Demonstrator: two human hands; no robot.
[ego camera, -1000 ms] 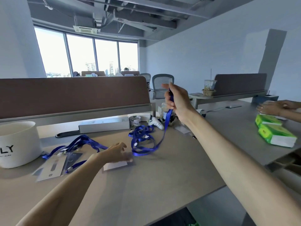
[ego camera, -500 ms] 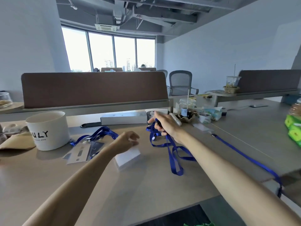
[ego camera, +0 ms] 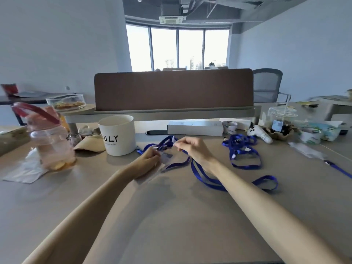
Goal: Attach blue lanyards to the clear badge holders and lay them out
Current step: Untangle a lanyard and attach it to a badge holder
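Observation:
My left hand (ego camera: pixel 147 162) pinches a clear badge holder (ego camera: pixel 165 160) just above the desk. Close to its right, my right hand (ego camera: pixel 194 148) grips the clip end of a blue lanyard (ego camera: pixel 207 180), whose strap trails back under my right forearm and loops at the right. The two hands nearly meet over the holder's top edge. More blue lanyards (ego camera: pixel 162 142) with holders lie behind my hands. A tangled pile of blue lanyards (ego camera: pixel 241 149) lies to the right.
A white cup (ego camera: pixel 119 135) marked with letters stands left of my hands. A pink water bottle (ego camera: pixel 48 138) stands at far left on a white tissue. A long white box (ego camera: pixel 195 127), a drink cup (ego camera: pixel 282 121) and small clutter line the back. A brown divider (ego camera: pixel 173 90) closes the desk.
The view swung left. My right hand brought the lanyard end from the pile over to the left hand, which lifted a clear holder off the desk.

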